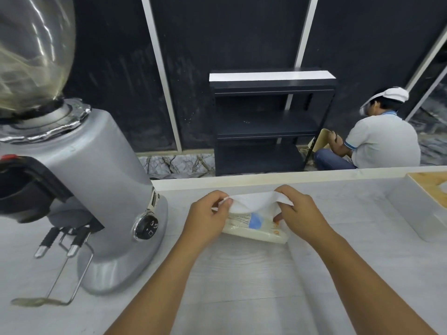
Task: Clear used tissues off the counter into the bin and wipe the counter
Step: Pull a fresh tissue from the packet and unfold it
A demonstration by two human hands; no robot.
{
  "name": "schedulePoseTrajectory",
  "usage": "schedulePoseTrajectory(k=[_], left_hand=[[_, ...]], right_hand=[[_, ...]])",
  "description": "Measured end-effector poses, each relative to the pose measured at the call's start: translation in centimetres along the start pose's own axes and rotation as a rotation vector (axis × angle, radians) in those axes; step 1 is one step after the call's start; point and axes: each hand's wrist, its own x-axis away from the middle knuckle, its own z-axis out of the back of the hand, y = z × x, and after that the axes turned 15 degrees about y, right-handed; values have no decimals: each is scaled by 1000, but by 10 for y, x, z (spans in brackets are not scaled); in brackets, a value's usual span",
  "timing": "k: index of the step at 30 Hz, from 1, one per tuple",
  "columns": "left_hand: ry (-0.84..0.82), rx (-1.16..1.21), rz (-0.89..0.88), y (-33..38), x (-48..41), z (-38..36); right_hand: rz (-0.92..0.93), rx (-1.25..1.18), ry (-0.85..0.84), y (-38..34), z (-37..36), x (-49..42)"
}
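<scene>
**A:** What looked likely to go wrong there?

**B:** Start with the biggest thing: the coffee grinder [96, 189] stood just left of the work area on the counter [242, 274], with its wire fork sticking out toward the front. A wide sweep of the left forearm could have knocked it, I'd judge. Smaller risk: the tissue pack [256, 228] lay loose on the counter, so a sharp pull might have lifted or dragged the whole pack. Smallest: the tissue [251, 201] itself was thin and stretched, so it could have torn between the two grips.

**A:** And the hands?

**B:** Each pinched one end of the sheet. The left hand [208, 218] held the left corner between thumb and fingers, the right hand [300, 213] the right corner. The sheet spanned between them, directly above the pack. I saw no used tissues and no bin in view.
</scene>
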Motion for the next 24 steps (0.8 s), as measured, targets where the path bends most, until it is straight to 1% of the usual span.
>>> schedulePoseTrajectory(k=[3,5,10,14,17,21,24], left_hand=[[-4,17,-11,11,-4,4],[0,28,-25,17,-6,8],[48,89,-51,32,-10,15],[67,122,-85,44,-12,21],[53,134,-88,52,-14,24],[79,180,-113,63,-17,32],[96,229,-119,74,-18,39]], right_hand=[[-58,-17,-44,-7,7,-7],[-70,-40,-42,-15,13,-10],[5,-59,79,-40,30,-15],[-47,-215,110,-57,36,-13],[-34,-139,103,-68,38,-10],[-23,-250,202,-84,49,-9],[24,-229,223,-91,53,-6]])
